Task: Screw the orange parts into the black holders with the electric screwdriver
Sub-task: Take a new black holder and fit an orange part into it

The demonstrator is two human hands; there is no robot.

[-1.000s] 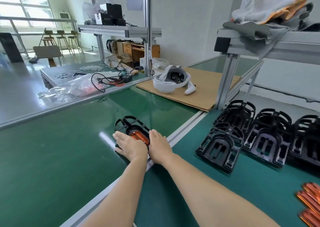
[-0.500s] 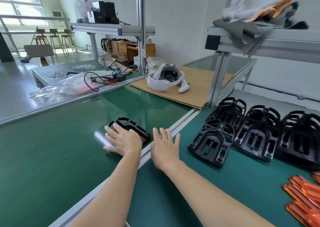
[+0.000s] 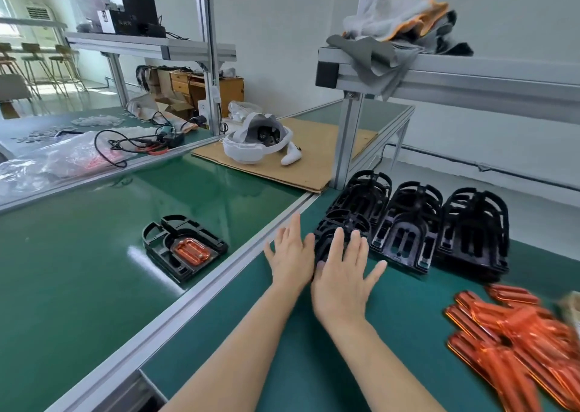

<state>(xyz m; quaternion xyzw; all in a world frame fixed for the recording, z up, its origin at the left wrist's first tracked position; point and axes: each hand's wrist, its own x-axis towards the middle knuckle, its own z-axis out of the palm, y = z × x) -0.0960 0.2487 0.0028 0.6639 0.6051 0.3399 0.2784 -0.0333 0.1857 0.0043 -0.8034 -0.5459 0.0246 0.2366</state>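
Both hands are out flat over the green-matted bench (image 3: 314, 364), fingers spread and not gripping anything; the left hand (image 3: 290, 256) sits just beside the nearest stack of black plastic holders (image 3: 342, 226), and the right hand (image 3: 343, 278) has its fingertips resting on that same stack; two more stacks of black holders (image 3: 439, 226) line up to the right; a loose pile of shiny orange parts (image 3: 514, 342) lies at the near right, a bit blurry; over on the left bench section sits one black holder with an orange part seated in it (image 3: 183, 247), well apart from both hands; a white headset (image 3: 255, 143) rests on brown cardboard (image 3: 314, 160) further back.
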